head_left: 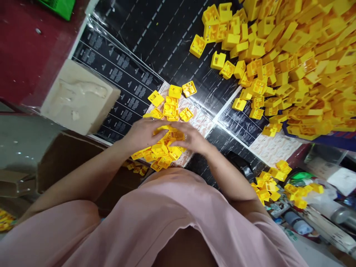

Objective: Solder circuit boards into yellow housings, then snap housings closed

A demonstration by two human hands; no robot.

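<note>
A small heap of yellow plastic housings (160, 149) lies at the table's near edge. My left hand (143, 134) reaches over its left side, fingers stretched across the top pieces. From the right, my right hand (191, 136) curves over the same heap, with its fingers apart. Both hands touch the pieces, and several housings show between them. Just beyond the fingers sit more loose yellow housings (170, 108), some with their hollow sides facing up. My fingers partly cover the middle of the heap.
A large mound of yellow housings (303, 66) fills the far right. A pale block (80, 96) stands at left on the black printed table covering (133, 55). Below the near edge is a cardboard box (69, 163) with yellow pieces inside. Bottles and clutter (319, 207) lie at right.
</note>
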